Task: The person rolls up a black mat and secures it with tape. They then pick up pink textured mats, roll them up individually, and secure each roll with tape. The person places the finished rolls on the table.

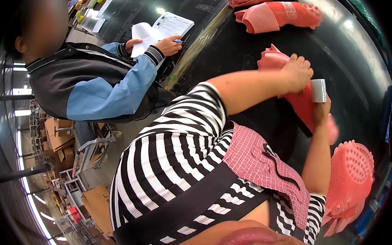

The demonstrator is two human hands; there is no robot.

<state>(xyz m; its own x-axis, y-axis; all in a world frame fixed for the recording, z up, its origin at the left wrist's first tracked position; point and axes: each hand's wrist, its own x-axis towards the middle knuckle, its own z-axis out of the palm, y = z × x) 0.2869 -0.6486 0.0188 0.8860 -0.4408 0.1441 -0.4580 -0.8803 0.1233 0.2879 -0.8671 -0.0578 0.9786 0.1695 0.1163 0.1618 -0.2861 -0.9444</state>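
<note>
A pink rubber mat with a bumpy surface, rolled into a bundle (pixel 299 109), lies on the black table under both hands. My left hand (pixel 297 73) is closed over the bundle's far part, its fingers curled; what they grip is hidden. Beside it, my right hand (pixel 321 110) is closed around a roll of silvery-grey tape (pixel 318 90), which stands up from the grip next to the bundle. Another pink mat (pixel 350 184) with round suckers lies loosely folded at the near right, beside my right forearm.
Two pink rolled mats lie at the far edge; the nearer roll (pixel 277 18) has clear tape around it. At left, a person (pixel 104 86) holds a pen over papers (pixel 170 25) on the black table (pixel 333 45). Cartons (pixel 98 206) and a cart stand behind.
</note>
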